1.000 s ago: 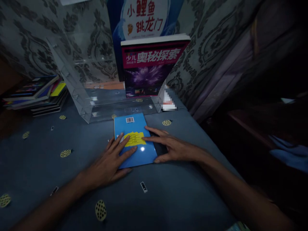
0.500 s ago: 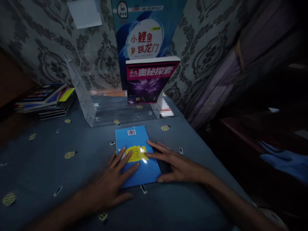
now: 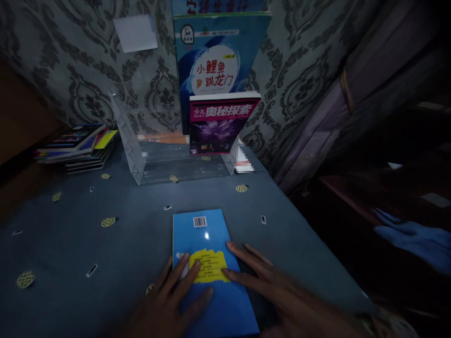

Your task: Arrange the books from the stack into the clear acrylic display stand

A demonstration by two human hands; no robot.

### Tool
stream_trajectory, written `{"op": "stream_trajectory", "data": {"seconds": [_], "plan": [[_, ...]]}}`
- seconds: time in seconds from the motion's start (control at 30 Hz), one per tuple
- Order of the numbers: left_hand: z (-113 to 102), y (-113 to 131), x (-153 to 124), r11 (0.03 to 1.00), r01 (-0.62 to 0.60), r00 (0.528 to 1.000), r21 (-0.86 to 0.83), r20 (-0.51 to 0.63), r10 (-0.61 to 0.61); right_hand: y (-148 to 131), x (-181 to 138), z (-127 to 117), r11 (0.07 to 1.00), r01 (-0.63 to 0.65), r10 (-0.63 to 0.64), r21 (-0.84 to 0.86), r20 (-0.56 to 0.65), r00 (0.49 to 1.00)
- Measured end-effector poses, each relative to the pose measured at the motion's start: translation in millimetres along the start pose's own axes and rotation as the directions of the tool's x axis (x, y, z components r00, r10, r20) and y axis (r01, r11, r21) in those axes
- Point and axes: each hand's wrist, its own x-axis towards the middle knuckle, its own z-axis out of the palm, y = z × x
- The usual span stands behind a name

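A blue book with a barcode and a yellow text patch lies flat on the table, closed, its top edge pointing away from me. My left hand rests on its left side, fingers spread over the cover. From the right, my right hand touches the cover's right edge with its fingertips, the fingers apart. The right thumb is hard to make out at the bottom of the view. Beyond the book stands a clear acrylic book rack, in which a purple-and-red book leans upright.
Taller blue books stand behind the purple one, against the patterned wall covering. At the far left is a stack of books. A gathered curtain hangs at the right, past the edge of the cloth-covered table.
The blue book has slid nearer to me, with both hands still on it. The view has also shifted slightly, showing more of the tall books at the top.
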Motion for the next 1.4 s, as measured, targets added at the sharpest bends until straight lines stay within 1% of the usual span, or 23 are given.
{"op": "stream_trajectory", "data": {"seconds": [0.07, 0.13, 0.2, 0.23, 0.37, 0.43, 0.5, 0.63, 0.7, 0.77, 0.83, 0.93, 1.03, 1.1, 1.13, 1.2, 1.23, 1.27, 1.33, 1.4], "plan": [[0.7, 8.2, -6.2, 0.998, 0.006, 0.999, 0.066, -0.032, -0.004, 0.2, -8.0, 15.0, 0.999, 0.018, -0.019, -0.036, -0.031, 0.999], [0.3, 14.5, -11.1, 0.996, -0.006, 1.0, 0.092, -0.028, 0.009, 1.2, -12.6, 29.3, 0.995, 0.065, -0.072, -0.073, -0.089, 0.993], [-0.2, 18.5, -14.5, 0.995, -0.02, 0.999, 0.099, -0.026, 0.023, -1.1, -14.1, 37.3, 0.988, 0.118, -0.131, -0.102, -0.133, 0.982], [-0.2, 19.6, -15.7, 0.995, -0.026, 0.999, 0.1, -0.029, 0.029, -4.5, -14.1, 37.8, 0.986, 0.12, -0.136, -0.112, -0.142, 0.981], [-1.0, 20.1, -17.5, 0.993, -0.04, 0.998, 0.113, -0.035, 0.044, -29.5, -12.9, 22.4, 0.994, 0.013, -0.029, -0.112, -0.144, 0.989], [-4.2, 18.4, -16.8, 0.992, -0.05, 0.998, 0.115, -0.038, 0.055, -39.4, -12.6, 13.1, 0.995, 0.018, -0.033, -0.097, -0.155, 0.987], [-10.2, 15.7, -15.1, 0.993, -0.054, 0.998, 0.102, -0.035, 0.058, -43.0, -12.8, 7.2, 0.995, 0.035, -0.051, -0.097, -0.165, 0.985], [-25.5, 8.1, -10.5, 0.998, -0.061, 0.998, 0.026, -0.023, 0.062, -39.6, -13.8, 1.9, 0.989, 0.079, -0.101, -0.123, -0.185, 0.977], [-31.4, 3.2, -8.0, 0.998, -0.045, 0.997, -0.034, -0.062, 0.043, -37.8, -12.2, -0.1, 0.985, 0.117, -0.141, -0.126, -0.204, 0.969], [-36.0, -2.9, -4.5, 0.993, -0.007, 0.994, -0.117, -0.106, -0.006, -36.2, -7.8, -1.1, 0.977, 0.172, -0.2, -0.126, -0.259, 0.945], [-40.0, -10.8, 1.0, 0.974, 0.021, 0.991, -0.227, -0.125, -0.051, -33.6, -0.4, -0.6, 0.964, 0.231, -0.262, -0.128, -0.339, 0.904], [-43.4, -24.2, 13.5, 0.908, 0.035, 0.99, -0.417, -0.108, -0.088, -28.5, 13.9, 0.4, 0.945, 0.307, -0.325, -0.116, -0.452, 0.831], [-40.7, -36.7, 28.1, 0.824, 0.048, 0.984, -0.564, -0.117, -0.137, -26.5, 28.5, -5.0, 0.929, 0.364, -0.342, -0.057, -0.507, 0.792], [-37.4, -44.7, 37.5, 0.765, 0.051, 0.981, -0.642, -0.11, -0.158, -29.0, 37.1, -13.4, 0.911, 0.412, -0.343, 0.016, -0.524, 0.78], [-36.2, -48.5, 42.1, 0.732, 0.035, 0.983, -0.681, -0.108, -0.147, -31.2, 41.0, -18.3, 0.902, 0.428, -0.331, 0.065, -0.531, 0.78], [-36.0, -55.7, 51.5, 0.646, -0.034, 0.988, -0.763, -0.124, -0.095, -36.2, 48.5, -27.7, 0.881, 0.443, -0.292, 0.167, -0.547, 0.785], [-37.0, -58.7, 56.3, 0.592, -0.06, 0.987, -0.804, -0.138, -0.088, -38.4, 52.1, -31.3, 0.869, 0.445, -0.268, 0.216, -0.552, 0.79], [-38.6, -61.1, 61.2, 0.535, -0.071, 0.983, -0.842, -0.15, -0.104, -40.1, 55.8, -33.9, 0.854, 0.451, -0.248, 0.259, -0.559, 0.791], [-42.3, -64.8, 70.6, 0.434, -0.055, 0.975, -0.899, -0.142, -0.171, -41.5, 63.1, -35.8, 0.82, 0.466, -0.211, 0.331, -0.583, 0.785], [-45.0, -67.9, 78.9, 0.365, -0.046, 0.968, -0.93, -0.132, -0.213, -40.4, 70.2, -34.3, 0.789, 0.478, -0.172, 0.386, -0.608, 0.775]]}}
